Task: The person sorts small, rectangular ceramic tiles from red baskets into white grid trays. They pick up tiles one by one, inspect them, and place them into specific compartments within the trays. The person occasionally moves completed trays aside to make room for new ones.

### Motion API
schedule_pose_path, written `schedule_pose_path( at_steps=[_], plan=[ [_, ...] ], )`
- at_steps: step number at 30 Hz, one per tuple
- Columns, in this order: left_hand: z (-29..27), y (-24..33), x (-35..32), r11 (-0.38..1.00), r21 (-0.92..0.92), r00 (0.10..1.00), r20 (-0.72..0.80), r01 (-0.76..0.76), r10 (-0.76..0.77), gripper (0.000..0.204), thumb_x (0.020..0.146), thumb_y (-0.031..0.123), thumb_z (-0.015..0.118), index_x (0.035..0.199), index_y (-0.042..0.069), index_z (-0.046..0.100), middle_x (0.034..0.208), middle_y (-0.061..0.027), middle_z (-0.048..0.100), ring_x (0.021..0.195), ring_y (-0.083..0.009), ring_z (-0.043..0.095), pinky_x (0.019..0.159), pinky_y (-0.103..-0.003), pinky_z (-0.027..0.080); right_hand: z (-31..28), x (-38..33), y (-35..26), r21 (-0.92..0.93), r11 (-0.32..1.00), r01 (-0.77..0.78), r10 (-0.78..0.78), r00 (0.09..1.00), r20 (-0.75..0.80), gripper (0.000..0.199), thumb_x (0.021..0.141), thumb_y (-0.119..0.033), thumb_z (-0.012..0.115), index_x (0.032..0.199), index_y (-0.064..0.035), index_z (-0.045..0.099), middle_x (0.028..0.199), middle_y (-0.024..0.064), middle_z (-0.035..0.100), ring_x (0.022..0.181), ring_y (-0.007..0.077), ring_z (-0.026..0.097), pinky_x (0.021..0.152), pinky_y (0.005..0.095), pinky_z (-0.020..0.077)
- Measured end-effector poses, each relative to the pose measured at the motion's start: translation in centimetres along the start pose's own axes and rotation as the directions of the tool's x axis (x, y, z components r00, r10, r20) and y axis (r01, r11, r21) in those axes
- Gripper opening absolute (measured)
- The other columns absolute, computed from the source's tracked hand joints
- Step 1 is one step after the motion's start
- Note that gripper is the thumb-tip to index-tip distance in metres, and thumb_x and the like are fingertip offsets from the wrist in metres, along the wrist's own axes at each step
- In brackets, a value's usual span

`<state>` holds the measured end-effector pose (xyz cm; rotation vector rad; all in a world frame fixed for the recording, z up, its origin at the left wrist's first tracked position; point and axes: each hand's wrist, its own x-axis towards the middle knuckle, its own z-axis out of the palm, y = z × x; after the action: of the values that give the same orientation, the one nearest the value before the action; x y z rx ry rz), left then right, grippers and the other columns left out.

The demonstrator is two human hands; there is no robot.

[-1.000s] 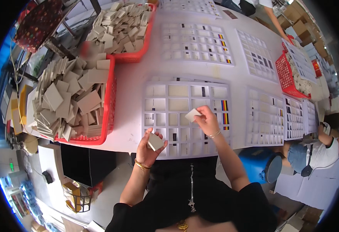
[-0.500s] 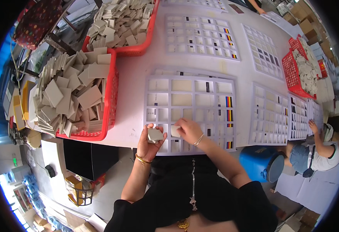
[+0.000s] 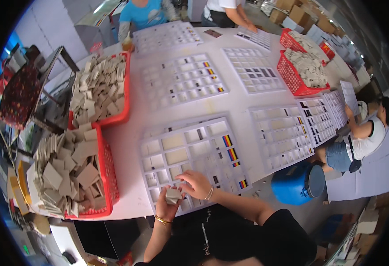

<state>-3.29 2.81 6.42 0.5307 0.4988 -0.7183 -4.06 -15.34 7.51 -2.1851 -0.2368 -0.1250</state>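
Observation:
My left hand (image 3: 165, 208) is closed around a small stack of flat pale grey tiles (image 3: 173, 195), held over the near left corner of a white compartment tray (image 3: 240, 155). Just to the right of the stack is my right hand (image 3: 195, 185), reaching over the tray with bent fingers apart. I see no tile in the right hand, though its palm side is hidden. Pale inserts fill some of the tray's compartments, and striped colour blocks run down its right side. Another tray (image 3: 176, 124) shows beneath its far edge.
On the left stand two red baskets (image 3: 109, 168) (image 3: 127, 88) heaped with tiles. More trays (image 3: 281, 137) (image 3: 183, 80) cover the table. At the right are red baskets (image 3: 287, 80) of pale pieces, a blue barrel (image 3: 294, 184) and a person (image 3: 365, 135). Two other people work across the table.
The view has tilted up and turned, showing more of the far side. My right hand has shifted from a tile in a compartment to beside the stack; that tile no longer shows in its fingers.

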Motion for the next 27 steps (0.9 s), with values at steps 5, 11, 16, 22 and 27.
schedule_pose_path(
  at_steps=[5,11,16,22,27],
  plan=[
    [1.2,-2.0,1.1,0.988,0.099,0.993,0.001,0.121,-0.122,0.034,0.097,0.041,0.041,0.115,0.014,0.051,0.107,-0.0060,0.057,0.108,-0.0238,0.055,0.091,-0.042,0.045,-0.6,-1.5,-0.5,0.089,0.990,0.109,-0.111,0.994,0.017,0.034,0.080,-0.021,0.065,0.109,-0.0042,0.060,0.107,0.0128,0.057,0.099,0.0294,0.054,0.080,0.0366,0.0468],
    [1.4,-2.9,1.2,0.979,0.187,0.996,0.020,0.081,-0.086,0.031,0.096,0.042,0.041,0.108,0.016,0.053,0.106,-0.0032,0.058,0.104,-0.0216,0.055,0.087,-0.041,0.045,-2.4,-2.2,-1.6,0.148,0.989,0.013,-0.013,1.000,-0.006,0.034,0.077,-0.017,0.072,0.107,-0.0060,0.061,0.096,0.0074,0.059,0.087,0.0185,0.058,0.071,0.0282,0.0495],
    [0.5,-1.8,0.9,0.990,0.136,0.999,0.021,0.034,-0.037,0.022,0.094,0.039,0.047,0.097,0.018,0.056,0.100,-0.0010,0.060,0.104,-0.0209,0.055,0.079,-0.038,0.045,-2.1,-3.0,-0.6,0.497,0.845,-0.199,0.318,0.933,-0.167,0.031,0.082,-0.016,0.069,0.108,-0.0066,0.056,0.077,-0.0006,0.056,0.065,0.0055,0.053,0.060,0.0227,0.0460],
    [0.9,0.4,-0.7,0.983,0.067,0.983,0.074,-0.171,0.166,0.019,0.090,0.017,0.058,0.108,0.013,0.055,0.107,-0.0029,0.057,0.112,-0.0226,0.051,0.093,-0.040,0.043,-3.1,-2.5,3.1,0.284,0.926,-0.250,0.317,0.922,-0.223,0.019,0.080,-0.009,0.066,0.097,-0.0051,0.061,0.088,0.0066,0.066,0.065,0.0135,0.059,0.060,0.0276,0.0483],
    [-0.6,1.7,-1.1,0.965,0.064,0.966,0.061,-0.255,0.251,0.021,0.095,0.025,0.051,0.111,0.012,0.053,0.110,-0.0048,0.057,0.117,-0.0242,0.050,0.093,-0.039,0.045,-2.0,-2.5,4.4,0.166,0.968,-0.190,0.193,0.981,0.003,0.017,0.078,-0.009,0.065,0.094,-0.0052,0.060,0.078,0.0072,0.063,0.064,0.0188,0.060,0.059,0.0298,0.0474]
  ],
)
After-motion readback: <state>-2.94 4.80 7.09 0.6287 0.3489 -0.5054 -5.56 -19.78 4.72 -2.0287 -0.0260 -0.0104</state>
